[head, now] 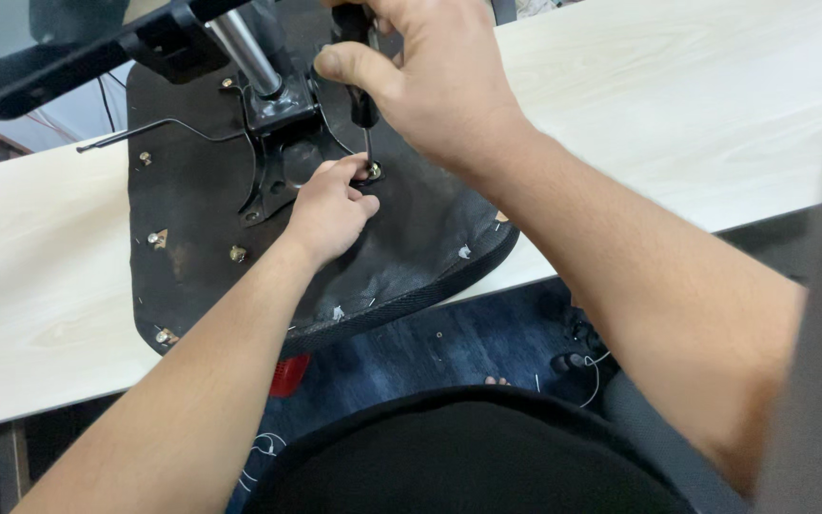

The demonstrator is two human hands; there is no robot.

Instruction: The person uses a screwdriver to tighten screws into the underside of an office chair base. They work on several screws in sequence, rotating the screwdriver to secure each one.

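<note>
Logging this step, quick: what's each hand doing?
Left hand: fingers pinching the bolt on the seat base.
Right hand: closed around the screwdriver.

Bare forearms and hands, dark clothing below.

No sleeves on either arm up to the frame's edge; no watch, ring or glove on the left hand (328, 211) or the right hand (430, 81). Short, unpainted fingernails. Fine hair along both forearms. Black garment (468, 457) rounded over the belly at the bottom of the head view, plain, without print or buttons. A grey strip of cloth down the right edge, blurred.
</note>
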